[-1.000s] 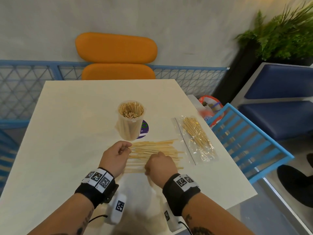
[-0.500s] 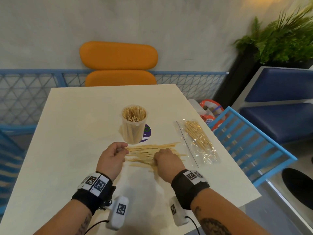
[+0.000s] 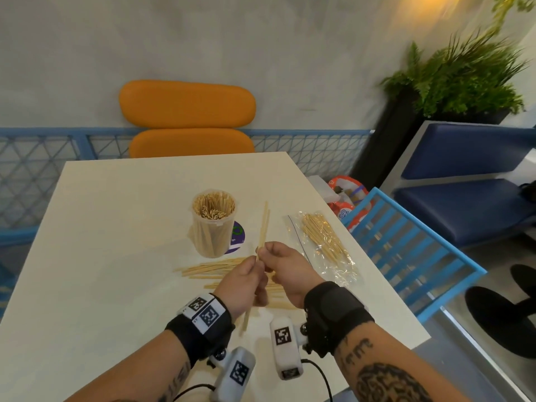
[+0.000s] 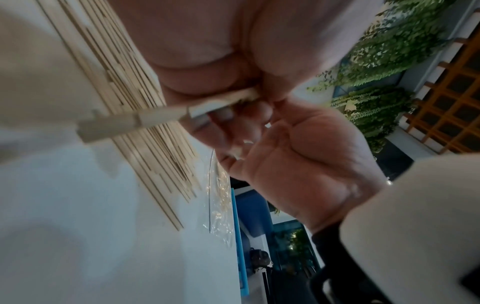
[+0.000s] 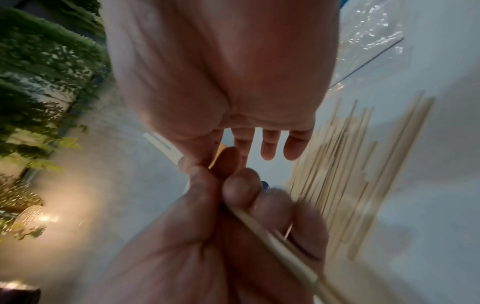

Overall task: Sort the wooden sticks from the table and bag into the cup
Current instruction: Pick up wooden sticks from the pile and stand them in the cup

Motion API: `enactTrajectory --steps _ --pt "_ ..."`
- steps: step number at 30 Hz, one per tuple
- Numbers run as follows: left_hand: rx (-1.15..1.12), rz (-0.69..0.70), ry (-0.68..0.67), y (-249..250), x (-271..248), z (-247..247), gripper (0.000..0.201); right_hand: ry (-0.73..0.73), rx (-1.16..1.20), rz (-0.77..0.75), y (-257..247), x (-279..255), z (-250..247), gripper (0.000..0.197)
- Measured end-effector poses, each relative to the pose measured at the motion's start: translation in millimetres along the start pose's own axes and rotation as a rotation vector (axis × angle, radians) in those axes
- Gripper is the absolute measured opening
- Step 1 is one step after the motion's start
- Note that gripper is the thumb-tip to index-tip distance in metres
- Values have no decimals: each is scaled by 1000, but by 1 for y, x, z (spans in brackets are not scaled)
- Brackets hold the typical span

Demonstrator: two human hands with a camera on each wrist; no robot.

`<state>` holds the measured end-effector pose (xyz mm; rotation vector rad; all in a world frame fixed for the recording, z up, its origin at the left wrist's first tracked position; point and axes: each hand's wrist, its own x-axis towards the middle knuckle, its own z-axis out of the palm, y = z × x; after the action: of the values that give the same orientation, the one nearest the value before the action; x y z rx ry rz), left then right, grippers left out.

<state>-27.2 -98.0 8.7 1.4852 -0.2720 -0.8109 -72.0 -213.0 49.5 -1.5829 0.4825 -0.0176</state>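
You held a small bundle of wooden sticks (image 3: 263, 224) upright above the table (image 3: 116, 256), near its right edge. Your left hand (image 3: 242, 281) gripped the bundle at mid-length, fingers curled round it. Your right hand (image 3: 285, 266) pinched it just above, thumb against forefinger, the other fingers loose.

The sticks looked light, thin and stiff, likely to snap if bent and to fan out or slip if held loosely; a grip near the middle seemed best.

The cup (image 3: 214, 224) stood just beyond your hands, already packed with sticks, so little room remained inside. Loose sticks (image 3: 208, 269) lay beneath your hands. The bag (image 3: 324, 245) lay along the right edge, more sticks inside. The left half of the table offered open room.
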Motion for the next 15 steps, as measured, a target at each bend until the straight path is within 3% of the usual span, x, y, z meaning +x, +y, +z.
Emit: enactTrajectory --steps 4,8,12,15 --pt "-24 -72 -33 -4 3 0 19 23 -31 -10 2 4 -9 12" --pt "23 -137 -100 -11 1 -3 23 222 -97 -138 -6 18 -15 51" --pt "73 -123 -122 -13 2 -2 21 206 -280 -154 -9 29 -14 28" --pt "24 -113 -90 -9 6 -4 13 170 -374 -156 -3 33 -14 25"
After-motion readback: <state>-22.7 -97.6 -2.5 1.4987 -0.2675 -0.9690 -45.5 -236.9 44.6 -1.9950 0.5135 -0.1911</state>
